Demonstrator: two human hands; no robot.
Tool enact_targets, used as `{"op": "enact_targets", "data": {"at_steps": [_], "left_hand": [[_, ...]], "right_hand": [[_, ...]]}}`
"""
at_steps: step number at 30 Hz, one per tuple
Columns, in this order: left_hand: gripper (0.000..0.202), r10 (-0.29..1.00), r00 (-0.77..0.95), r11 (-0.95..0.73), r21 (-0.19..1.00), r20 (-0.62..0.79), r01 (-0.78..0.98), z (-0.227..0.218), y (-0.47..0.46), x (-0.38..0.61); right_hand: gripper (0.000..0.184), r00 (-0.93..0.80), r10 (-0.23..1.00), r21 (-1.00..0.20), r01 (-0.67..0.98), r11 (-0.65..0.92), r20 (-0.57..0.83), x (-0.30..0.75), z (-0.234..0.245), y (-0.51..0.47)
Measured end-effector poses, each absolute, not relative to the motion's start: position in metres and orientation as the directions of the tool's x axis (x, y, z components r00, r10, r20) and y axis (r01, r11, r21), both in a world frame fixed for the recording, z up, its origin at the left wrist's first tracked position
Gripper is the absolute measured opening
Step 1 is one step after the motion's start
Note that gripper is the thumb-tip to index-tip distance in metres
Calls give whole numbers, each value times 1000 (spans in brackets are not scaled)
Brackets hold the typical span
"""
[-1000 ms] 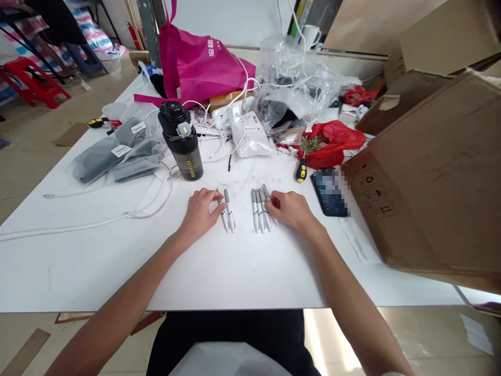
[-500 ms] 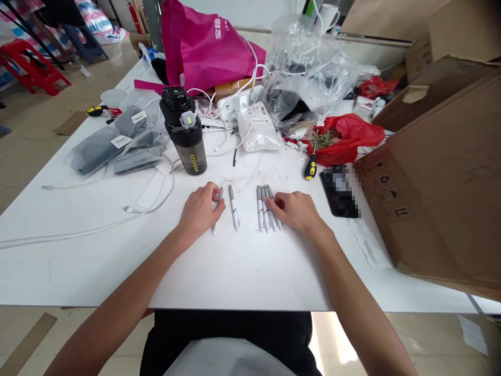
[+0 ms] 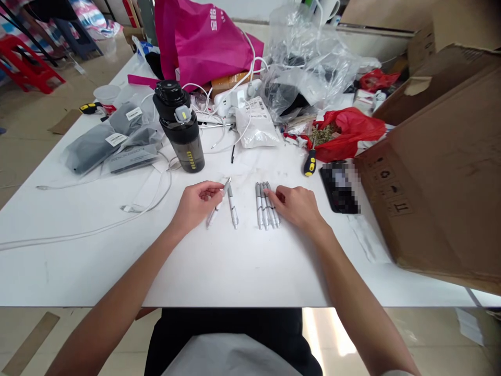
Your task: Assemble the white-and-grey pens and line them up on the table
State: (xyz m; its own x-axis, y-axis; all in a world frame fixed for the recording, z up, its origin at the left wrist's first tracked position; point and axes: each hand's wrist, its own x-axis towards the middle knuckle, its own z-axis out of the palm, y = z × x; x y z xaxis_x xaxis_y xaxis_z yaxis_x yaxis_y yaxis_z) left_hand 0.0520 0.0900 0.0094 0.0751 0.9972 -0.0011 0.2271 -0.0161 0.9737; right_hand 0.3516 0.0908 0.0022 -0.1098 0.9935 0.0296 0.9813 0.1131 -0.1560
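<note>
Bag of red plastic (image 3: 354, 125) gapes toward the back right of the white table (image 3: 235, 271), dried plant bits (image 3: 325, 133) heaped inside. Beside it stands a cardboard box (image 3: 438, 177), flaps up, contents hidden by its near wall. The black sports bottle (image 3: 180, 128) is upright and capped; its lower half is see-through and dark. Clear plastic pouches (image 3: 92, 149) at left hold grey packed items, and a magenta tote bag (image 3: 207, 49) slumps behind.

The left hand (image 3: 194, 206) pinches a tilted grey-and-white pen (image 3: 215, 211) between thumb and fingers, its grey end up by the fingertips. Just right of it, a second pen (image 3: 234, 210) lies on the table. The right hand (image 3: 298, 205) lies low, fingers curled, thumb against a row of similar pens (image 3: 264, 210); whether it grips one, I cannot tell. Both forearms reach forward over the table's near edge.
</note>
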Motion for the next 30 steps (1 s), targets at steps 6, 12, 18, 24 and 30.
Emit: {"op": "enact_targets", "data": {"at_steps": [6, 12, 18, 24, 30], "left_hand": [[24, 979, 174, 152, 949, -105, -278, 27, 91, 51], [22, 985, 161, 120, 918, -63, -378, 30, 91, 48], [21, 981, 190, 129, 887, -48, -444, 29, 87, 49], [25, 980, 190, 129, 898, -53, -420, 26, 86, 53], [27, 970, 211, 205, 863, -118, -461, 21, 84, 58]], "right_hand": [[62, -68, 994, -147, 986, 81, 88, 350, 2, 91], [58, -54, 991, -154, 985, 74, 126, 349, 1, 90], [45, 51, 973, -206, 978, -4, 224, 351, 4, 92], [34, 179, 933, -207, 971, -117, 313, 372, -2, 102], [39, 276, 928, -250, 944, -214, 249, 397, -15, 111]]}}
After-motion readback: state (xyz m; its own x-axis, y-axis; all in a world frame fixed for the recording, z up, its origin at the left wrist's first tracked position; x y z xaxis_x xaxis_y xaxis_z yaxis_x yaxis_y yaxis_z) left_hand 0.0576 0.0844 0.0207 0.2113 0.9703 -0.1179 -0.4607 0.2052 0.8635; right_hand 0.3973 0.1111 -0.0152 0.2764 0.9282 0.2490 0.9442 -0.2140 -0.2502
